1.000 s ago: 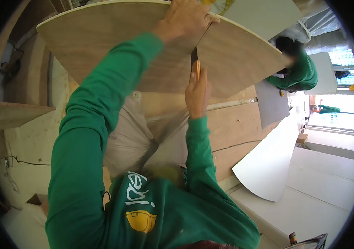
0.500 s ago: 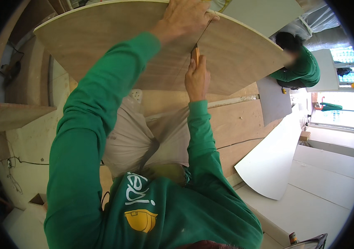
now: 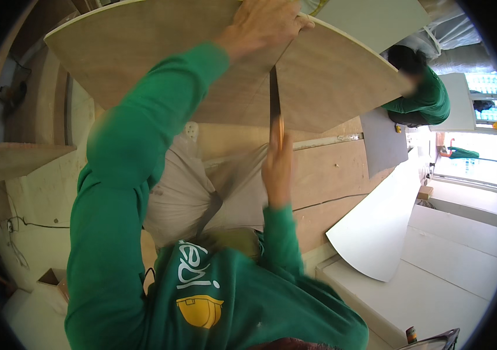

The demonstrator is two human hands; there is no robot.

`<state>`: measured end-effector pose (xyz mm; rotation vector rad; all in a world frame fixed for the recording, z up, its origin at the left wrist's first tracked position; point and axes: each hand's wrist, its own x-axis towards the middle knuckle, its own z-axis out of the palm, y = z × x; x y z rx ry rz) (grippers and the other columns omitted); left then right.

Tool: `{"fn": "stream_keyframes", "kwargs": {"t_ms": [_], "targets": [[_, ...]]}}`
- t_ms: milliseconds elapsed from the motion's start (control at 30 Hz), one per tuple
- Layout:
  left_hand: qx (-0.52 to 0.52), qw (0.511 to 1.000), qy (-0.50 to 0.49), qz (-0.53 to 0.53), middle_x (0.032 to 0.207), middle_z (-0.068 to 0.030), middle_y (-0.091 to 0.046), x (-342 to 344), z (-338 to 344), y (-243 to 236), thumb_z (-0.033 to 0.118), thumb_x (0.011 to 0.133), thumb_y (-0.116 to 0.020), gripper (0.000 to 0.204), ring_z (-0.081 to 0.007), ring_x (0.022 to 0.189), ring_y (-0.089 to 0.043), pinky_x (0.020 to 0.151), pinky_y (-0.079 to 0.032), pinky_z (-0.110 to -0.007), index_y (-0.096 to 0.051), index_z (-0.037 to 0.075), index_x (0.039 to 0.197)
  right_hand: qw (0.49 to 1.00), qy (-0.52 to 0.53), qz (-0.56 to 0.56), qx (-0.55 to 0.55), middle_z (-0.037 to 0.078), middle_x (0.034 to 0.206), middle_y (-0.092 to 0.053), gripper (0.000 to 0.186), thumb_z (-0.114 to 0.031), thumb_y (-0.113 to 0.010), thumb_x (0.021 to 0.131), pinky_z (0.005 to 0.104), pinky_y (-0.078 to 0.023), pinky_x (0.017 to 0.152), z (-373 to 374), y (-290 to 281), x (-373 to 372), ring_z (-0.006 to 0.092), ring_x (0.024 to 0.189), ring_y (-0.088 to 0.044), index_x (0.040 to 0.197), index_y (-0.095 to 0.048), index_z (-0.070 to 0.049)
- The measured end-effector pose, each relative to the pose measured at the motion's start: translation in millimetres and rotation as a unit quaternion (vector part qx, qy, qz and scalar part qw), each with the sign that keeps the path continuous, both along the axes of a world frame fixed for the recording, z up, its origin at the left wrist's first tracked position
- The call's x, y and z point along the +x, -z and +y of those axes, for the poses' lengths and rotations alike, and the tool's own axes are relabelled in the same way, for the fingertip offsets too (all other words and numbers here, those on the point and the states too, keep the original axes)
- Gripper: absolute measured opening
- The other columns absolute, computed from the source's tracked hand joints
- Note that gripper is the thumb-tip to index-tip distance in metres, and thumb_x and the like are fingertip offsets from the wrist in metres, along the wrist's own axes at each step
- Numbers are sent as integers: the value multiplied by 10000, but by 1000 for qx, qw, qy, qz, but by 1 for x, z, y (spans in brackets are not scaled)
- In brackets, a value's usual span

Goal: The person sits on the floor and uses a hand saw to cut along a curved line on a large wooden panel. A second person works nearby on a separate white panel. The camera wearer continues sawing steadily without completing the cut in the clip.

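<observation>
A handsaw (image 3: pixel 275 96) with a dark, narrow blade and an orange-brown handle is in my right hand (image 3: pixel 277 169), whose fingers are wrapped round the handle. The tip of its blade meets a thin straight line across a large brown plywood panel (image 3: pixel 161 70) with a curved far edge. My left hand (image 3: pixel 266 24) holds the panel at that far edge, close to the line's far end. Some of its fingertips are hidden over the edge. Motion blurs my right hand slightly.
A co-worker in a green top (image 3: pixel 432 93) crouches at the right beside a grey sheet (image 3: pixel 383 143). A white curved panel (image 3: pixel 371 227) lies nearer. At the left stands a wooden cabinet frame (image 3: pixel 27 154); a black cable (image 3: pixel 44 226) runs along the floor.
My right hand has drawn the saw back toward my body, so much more of the dark blade shows. My left hand has stayed at the panel's far edge.
</observation>
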<state>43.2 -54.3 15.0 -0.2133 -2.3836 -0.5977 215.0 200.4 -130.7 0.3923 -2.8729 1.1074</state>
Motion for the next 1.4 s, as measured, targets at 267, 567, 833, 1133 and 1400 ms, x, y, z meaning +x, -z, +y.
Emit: {"fn": "stream_keyframes", "kwargs": {"t_ms": [267, 567, 833, 1133, 1400], "targets": [[15, 997, 12, 72, 828, -225, -778, -6, -10, 7, 450, 991, -717, 475, -415, 805, -777, 768, -597, -543, -801, 10, 835, 994, 6, 98, -42, 308, 877, -697, 231, -255, -577, 1165, 620, -471, 641, -51, -8, -58, 561, 812, -672, 1269, -562, -50], [8, 1000, -8, 9, 814, -212, -775, -5, -8, 0, 448, 988, -754, 462, -414, 793, -773, 754, -603, -536, -794, -1, 889, 999, -6, 16, -36, 319, 891, -710, 322, -228, -586, 1162, 590, -511, 634, 27, -11, 59, 533, 808, -708, 1441, -571, -70], [27, 998, 18, 56, 837, -182, -791, -9, -11, 2, 475, 997, -780, 504, -379, 784, -783, 715, -630, -502, -790, -27, 970, 1000, 8, -16, 1, 340, 1044, -681, 394, -254, -543, 1188, 581, -499, 756, -64, -13, -87, 546, 955, -679, 1492, -544, -4], [6, 998, -2, 67, 858, -213, -787, -12, -10, 10, 422, 992, -733, 410, -427, 824, -764, 789, -582, -549, -792, 29, 888, 994, 31, -99, -20, 290, 968, -727, 403, -222, -564, 1168, 596, -540, 730, 45, -33, 98, 534, 905, -719, 1534, -540, -54], [27, 995, 34, 87, 861, -211, -790, -5, -7, 2, 422, 993, -717, 410, -421, 825, -767, 790, -585, -547, -800, 29, 913, 997, 20, 71, 17, 314, 844, -718, 297, -234, -610, 1139, 638, -485, 643, -81, -5, -120, 572, 784, -679, 1372, -546, -61]]}}
